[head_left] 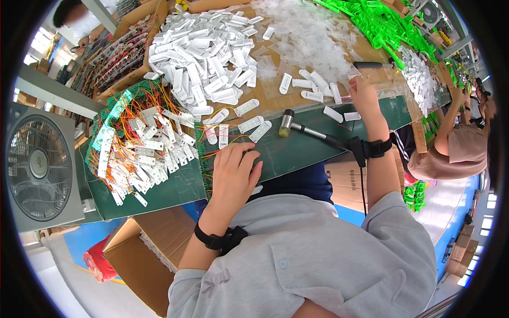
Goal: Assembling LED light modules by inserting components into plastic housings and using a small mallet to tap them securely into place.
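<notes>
My left hand (233, 168) rests at the near side of the green bench top, fingers apart and holding nothing. Just beyond its fingertips lie several white oblong plastic shells (260, 132), some with small LED boards and thin red and yellow wires. Farther right, my right hand (366, 98) reaches to the edge of the clear plastic pieces, its fingers curled together. What is between those fingertips is too small to make out. A small mallet (314, 132) with a yellowish face and dark handle lies between the two hands. Loose white shells (319, 82) are left of my right hand.
A large heap of white shells (199, 58) stands beyond, with a pile of clear plastic pieces (307, 37) and green plastic parts (382, 26). Wired LED boards (154, 148) cover the left. A fan (40, 148) and cardboard box (146, 259) are left; co-workers sit nearby.
</notes>
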Demonstrator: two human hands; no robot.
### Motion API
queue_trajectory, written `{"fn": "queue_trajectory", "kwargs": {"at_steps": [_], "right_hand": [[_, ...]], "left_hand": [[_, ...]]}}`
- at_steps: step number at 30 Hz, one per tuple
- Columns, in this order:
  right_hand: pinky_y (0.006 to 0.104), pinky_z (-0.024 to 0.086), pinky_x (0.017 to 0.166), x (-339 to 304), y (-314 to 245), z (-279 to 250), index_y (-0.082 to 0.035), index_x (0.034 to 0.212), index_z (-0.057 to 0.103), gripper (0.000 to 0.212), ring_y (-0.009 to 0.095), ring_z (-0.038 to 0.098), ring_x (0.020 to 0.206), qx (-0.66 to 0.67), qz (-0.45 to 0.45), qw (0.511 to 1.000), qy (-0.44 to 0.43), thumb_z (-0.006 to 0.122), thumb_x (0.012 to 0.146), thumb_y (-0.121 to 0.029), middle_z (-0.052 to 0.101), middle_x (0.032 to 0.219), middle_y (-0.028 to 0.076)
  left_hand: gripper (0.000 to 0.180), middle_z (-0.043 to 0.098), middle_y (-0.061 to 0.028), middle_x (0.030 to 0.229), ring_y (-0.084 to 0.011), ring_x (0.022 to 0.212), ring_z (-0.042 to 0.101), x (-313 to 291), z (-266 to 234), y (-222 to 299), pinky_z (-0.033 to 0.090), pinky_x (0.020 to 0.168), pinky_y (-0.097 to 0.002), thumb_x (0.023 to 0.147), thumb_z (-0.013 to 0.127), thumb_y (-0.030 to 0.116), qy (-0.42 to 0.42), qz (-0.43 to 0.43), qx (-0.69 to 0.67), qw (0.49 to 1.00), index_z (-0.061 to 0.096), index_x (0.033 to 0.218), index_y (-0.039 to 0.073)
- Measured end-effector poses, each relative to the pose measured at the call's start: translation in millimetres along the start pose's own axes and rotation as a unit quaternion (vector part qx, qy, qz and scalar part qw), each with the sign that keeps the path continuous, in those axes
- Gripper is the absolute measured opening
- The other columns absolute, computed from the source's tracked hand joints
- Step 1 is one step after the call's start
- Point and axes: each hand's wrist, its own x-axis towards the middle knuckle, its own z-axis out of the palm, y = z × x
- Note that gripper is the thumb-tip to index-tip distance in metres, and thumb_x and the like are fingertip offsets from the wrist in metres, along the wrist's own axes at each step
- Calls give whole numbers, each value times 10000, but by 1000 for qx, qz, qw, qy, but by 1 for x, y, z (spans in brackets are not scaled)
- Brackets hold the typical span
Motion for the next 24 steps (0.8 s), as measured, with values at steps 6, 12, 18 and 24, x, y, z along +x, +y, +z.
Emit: {"fn": "queue_trajectory", "kwargs": {"at_steps": [6, 12, 18, 24], "right_hand": [[327, 548, 726, -58, -110, -35, -42, 1145, 681, 213, 203, 672, 812, 251, -56, 966, 26, 640, 938, -14, 680, 921, 96], [383, 544, 711, -105, -182, 2, -29, 938, 673, 125, 319, 667, 826, 327, -225, 918, -14, 741, 838, 4, 661, 886, 119], [409, 491, 744, -119, -192, 21, -48, 902, 666, 172, 295, 636, 854, 303, -328, 894, -41, 754, 769, 15, 654, 891, 81], [414, 483, 797, -129, -192, 17, -44, 910, 656, 162, 300, 613, 877, 269, -336, 900, -61, 737, 779, 6, 629, 903, 78]], "left_hand": [[349, 617, -94, 1208, -313, 1126, 575, 12, 6, 2, 464, 926, -449, 812, 758, 91, -9, -21, 61, 998, 694, 1154, 68], [343, 599, -85, 1212, -295, 1149, 542, 14, 12, 5, 448, 900, -441, 814, 757, 117, -46, -5, 121, 992, 706, 1150, 71], [237, 638, -75, 1092, -283, 1032, 593, -1, 3, 3, 448, 884, -431, 834, 732, 80, -20, -10, 59, 998, 712, 1070, 64], [189, 688, -75, 965, -296, 805, 638, 0, 0, -6, 486, 778, -399, 847, 711, 20, 27, -73, 67, 995, 717, 1027, 76]]}}
